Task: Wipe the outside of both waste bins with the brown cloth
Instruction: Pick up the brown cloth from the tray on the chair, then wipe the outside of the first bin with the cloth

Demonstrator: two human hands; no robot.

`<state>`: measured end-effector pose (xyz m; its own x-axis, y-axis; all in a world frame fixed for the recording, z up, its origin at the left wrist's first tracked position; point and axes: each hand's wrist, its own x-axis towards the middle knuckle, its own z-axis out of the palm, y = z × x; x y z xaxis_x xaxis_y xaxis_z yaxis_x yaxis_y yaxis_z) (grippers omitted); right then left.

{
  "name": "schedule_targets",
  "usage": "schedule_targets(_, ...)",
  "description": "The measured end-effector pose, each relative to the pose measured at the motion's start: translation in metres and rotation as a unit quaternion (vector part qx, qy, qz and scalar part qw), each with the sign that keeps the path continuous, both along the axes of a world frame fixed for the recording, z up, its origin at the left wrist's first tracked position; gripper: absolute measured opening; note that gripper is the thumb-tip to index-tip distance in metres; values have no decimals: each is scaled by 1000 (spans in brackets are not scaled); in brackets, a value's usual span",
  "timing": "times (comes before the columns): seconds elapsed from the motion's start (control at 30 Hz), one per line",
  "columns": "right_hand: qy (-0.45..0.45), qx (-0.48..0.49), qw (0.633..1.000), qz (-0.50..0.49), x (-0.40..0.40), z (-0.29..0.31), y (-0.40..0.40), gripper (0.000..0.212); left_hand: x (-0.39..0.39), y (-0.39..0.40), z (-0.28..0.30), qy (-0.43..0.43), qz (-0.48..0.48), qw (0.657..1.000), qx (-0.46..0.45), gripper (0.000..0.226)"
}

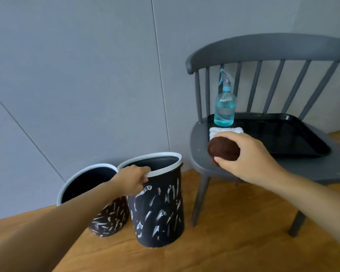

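Two hands engaged: left hand [133, 178] is hooked over the nearer bin's [159, 209] rim, likely to steady it; brown cloth [223, 151] is held bunched in right hand [249, 158] above the chair [200, 154]. Second bin [106, 218] stands just beside, on the floor.

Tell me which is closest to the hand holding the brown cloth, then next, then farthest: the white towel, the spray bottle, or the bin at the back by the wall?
Counting from the right hand, which grips the brown cloth:
1. White towel, just behind the cloth on the black tray.
2. Spray bottle, upright at the tray's back left corner.
3. Back bin, on the floor far to the left, by the wall.
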<state>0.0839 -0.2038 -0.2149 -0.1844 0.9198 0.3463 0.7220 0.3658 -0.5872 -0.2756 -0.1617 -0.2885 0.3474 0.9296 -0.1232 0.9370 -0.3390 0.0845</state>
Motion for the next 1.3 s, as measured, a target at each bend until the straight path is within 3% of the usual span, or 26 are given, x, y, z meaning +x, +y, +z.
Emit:
schedule_targets(0.17, -1, 16, 998, -54, 31, 20, -12, 63, -13, -42, 113, -12, -50, 994, 101, 10)
schedule_targets(0.33, -23, 56, 993, -101, 65, 52, -41, 54, -12, -94, 230, -88, -97, 968, 214, 25)
schedule_targets(0.53, -49, 85, 986, -137, 83, 93, -82, 54, 38, -118, 306, -191, -128, 940, 253, 19)
schedule_targets(0.83, -6, 187, 958, -217, 112, 150, -122, 55, 158, -89, 299, -225, -179, 928, 237, 14)
schedule_targets(0.93, -2, 216, 951, -223, 120, 153, -131, 57, 194, -72, 288, -197, -185, 929, 254, 25)
schedule_targets(1.07, 0, 224, 949, -221, 120, 155, -123, 59, 225, -57, 275, -175, -197, 938, 224, 16)
schedule_targets(1.3, 18, 225, 950, -217, 119, 138, -114, 58, 240, -57, 241, -216, -214, 939, 161, 29)
